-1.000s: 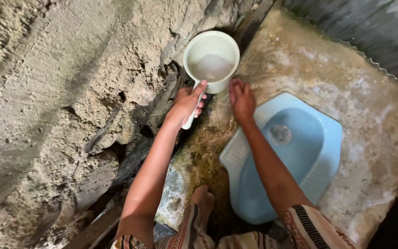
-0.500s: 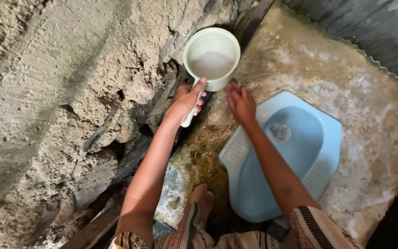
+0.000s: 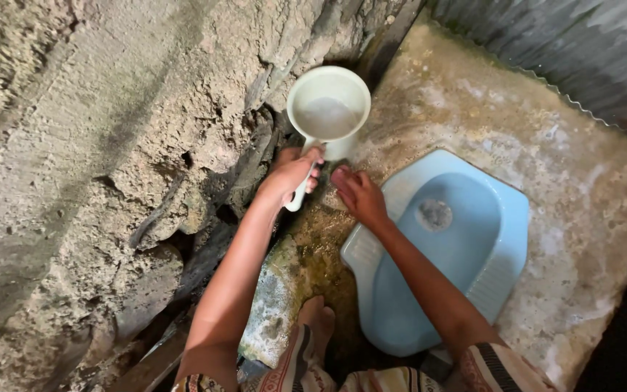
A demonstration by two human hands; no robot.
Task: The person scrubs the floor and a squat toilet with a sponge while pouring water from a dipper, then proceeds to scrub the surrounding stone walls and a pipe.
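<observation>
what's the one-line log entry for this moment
left hand: grips handle of dipper holding water | right hand: flat on wet floor | beside: blue squat pan

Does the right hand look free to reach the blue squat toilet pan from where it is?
Probably yes: the right hand rests on the wet floor beside the pan, nothing between them. The left hand holds the dipper.

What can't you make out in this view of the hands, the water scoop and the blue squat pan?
Head view only:
- Scoop handle: mostly covered by the left hand.
- Right hand palm: turned down on the wet floor, so any contact is hidden.
- Squat pan near rim: crossed by the right forearm.
- Person's legs: cut off by the bottom edge.
</observation>
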